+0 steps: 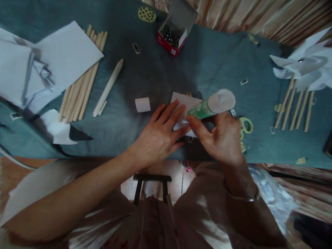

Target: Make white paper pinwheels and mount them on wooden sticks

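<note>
My right hand (223,138) is closed around a green and white glue stick (211,105), tilted with its tip down against a small white folded paper (186,103) on the blue cloth. My left hand (160,133) lies flat with fingers stretched out, pressing that paper down at its left edge. The glue stick's white cap (142,104) rests on the cloth just left of the paper.
A bundle of wooden sticks (81,83) and white paper sheets (52,58) lie at the left. A red box of pins (171,38) stands at the back. Scissors (246,125), more sticks (295,103) and paper pinwheels (303,65) are at the right. The table's near edge (103,157) runs below my hands.
</note>
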{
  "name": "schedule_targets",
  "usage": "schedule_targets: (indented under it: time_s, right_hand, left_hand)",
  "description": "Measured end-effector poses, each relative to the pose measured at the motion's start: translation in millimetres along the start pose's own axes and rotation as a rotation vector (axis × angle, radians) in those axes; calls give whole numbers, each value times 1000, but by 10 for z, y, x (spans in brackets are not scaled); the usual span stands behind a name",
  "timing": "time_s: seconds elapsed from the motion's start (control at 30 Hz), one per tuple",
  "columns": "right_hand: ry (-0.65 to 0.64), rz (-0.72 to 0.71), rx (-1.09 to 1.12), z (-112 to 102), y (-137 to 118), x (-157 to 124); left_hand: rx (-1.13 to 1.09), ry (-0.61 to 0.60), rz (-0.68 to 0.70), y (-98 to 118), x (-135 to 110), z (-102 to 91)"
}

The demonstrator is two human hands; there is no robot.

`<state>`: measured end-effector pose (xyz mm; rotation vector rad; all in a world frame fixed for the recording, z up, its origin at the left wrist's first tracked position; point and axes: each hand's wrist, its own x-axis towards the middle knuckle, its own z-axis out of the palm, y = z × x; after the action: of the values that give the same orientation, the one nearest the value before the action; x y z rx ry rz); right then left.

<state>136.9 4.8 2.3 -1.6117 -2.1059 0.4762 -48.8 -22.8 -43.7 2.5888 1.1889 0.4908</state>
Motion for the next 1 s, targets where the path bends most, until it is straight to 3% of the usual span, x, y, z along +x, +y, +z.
schedule_targets:
  time_s: [0.77,1.0]
  right_hand:
    - [56,120,-16,36,97,1]
    - [73,69,-36,48,53,33]
  left_hand:
    - [-45,-33,-39,22,11,-38]
    - [-39,-30,-38,25,12,-24]
